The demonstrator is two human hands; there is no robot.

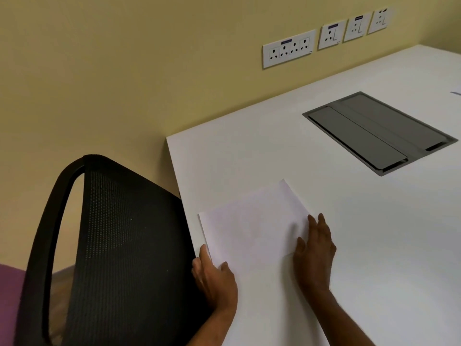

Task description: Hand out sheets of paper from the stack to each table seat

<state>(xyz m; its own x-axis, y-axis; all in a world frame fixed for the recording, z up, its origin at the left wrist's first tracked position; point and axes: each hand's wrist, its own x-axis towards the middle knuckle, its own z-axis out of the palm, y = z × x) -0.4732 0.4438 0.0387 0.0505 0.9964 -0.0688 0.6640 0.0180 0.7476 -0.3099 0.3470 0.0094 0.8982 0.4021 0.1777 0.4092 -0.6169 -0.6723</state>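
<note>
Head view: left hand (214,278) and right hand (315,255) press a sheet of paper (252,226) onto the bench (274,136) beside the mesh chair (119,233), likely squaring it for that seat. Fingers (321,223) lie straight, released.

Light was soft, even and rather dim, so the white bench (361,233) read as pale grey and the wall (124,71) as dull yellow. No glare showed. A faint shadow lay at 9 o'clock of the right hand (315,253), on the sheet of paper (252,228), which barely stood out from the bench. Focus was slightly soft throughout; labels on the wall sockets (288,49) at 1 o'clock were unreadable. Wide-angle distortion tilted lines near the edges.
</note>
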